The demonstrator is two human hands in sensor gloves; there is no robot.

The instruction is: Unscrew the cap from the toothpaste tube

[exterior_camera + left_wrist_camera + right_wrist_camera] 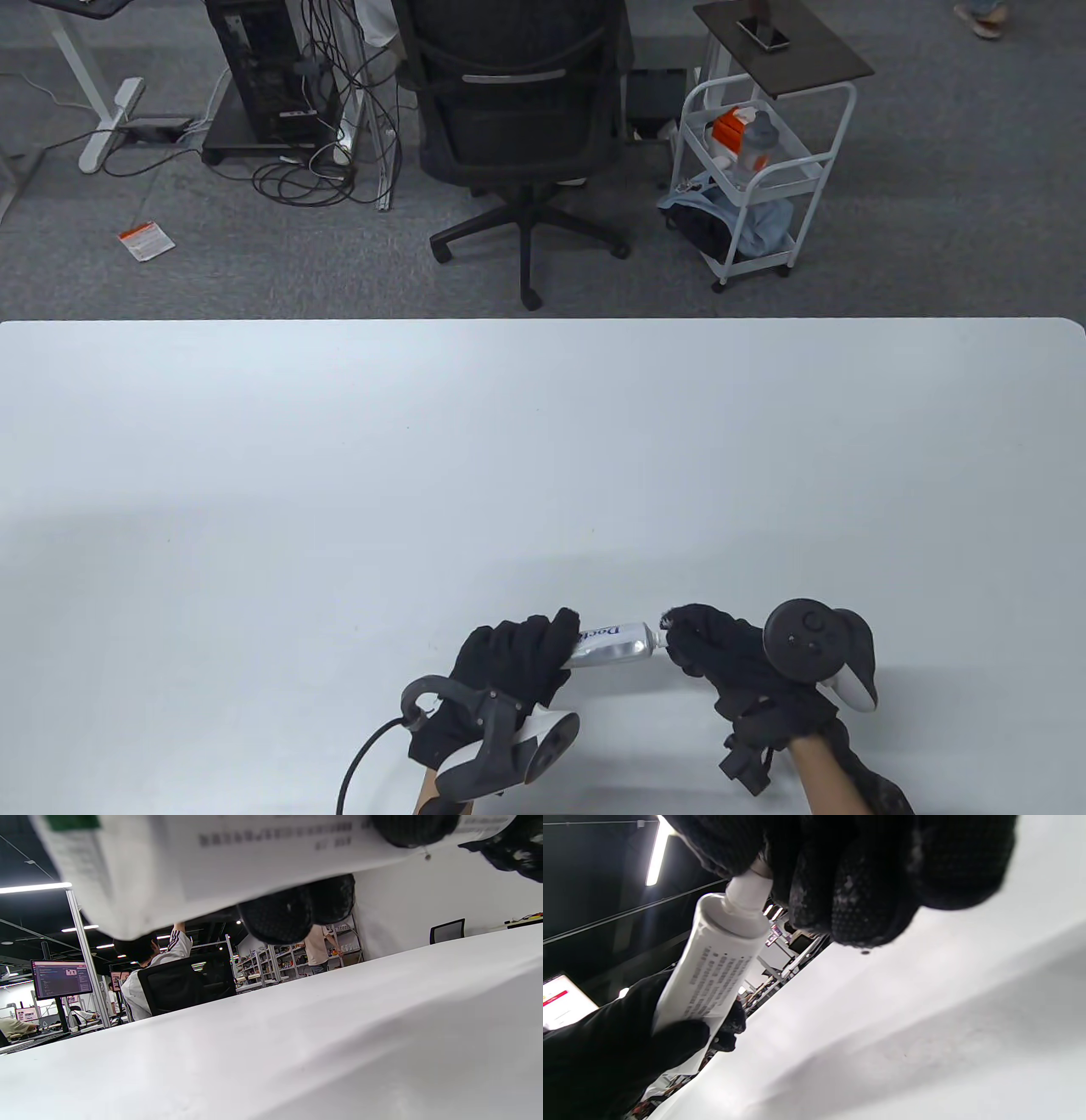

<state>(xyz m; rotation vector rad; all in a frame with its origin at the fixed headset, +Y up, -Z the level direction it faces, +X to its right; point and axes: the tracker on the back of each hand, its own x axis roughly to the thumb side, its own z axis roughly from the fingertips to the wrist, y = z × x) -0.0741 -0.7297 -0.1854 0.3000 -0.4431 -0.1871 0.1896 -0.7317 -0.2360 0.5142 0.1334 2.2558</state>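
Observation:
A white toothpaste tube (612, 643) with blue lettering is held level just above the white table (543, 475), near its front edge. My left hand (551, 645) grips the tube's rear half. My right hand (679, 638) pinches the cap end. In the right wrist view, the tube (717, 959) slants up to its white cap (749, 889), which sits between my right fingertips (865, 887) and is mostly hidden by them. My left hand (606, 1056) wraps the tube's lower part. In the left wrist view, the tube (203, 866) crosses the top, with my left fingertips (292, 916) curled under it.
Past the table's far edge stand a black office chair (519, 127), a white rolling cart (755, 161) and a computer tower (271, 76) with cables. A black cable (361, 755) runs from my left wrist tracker.

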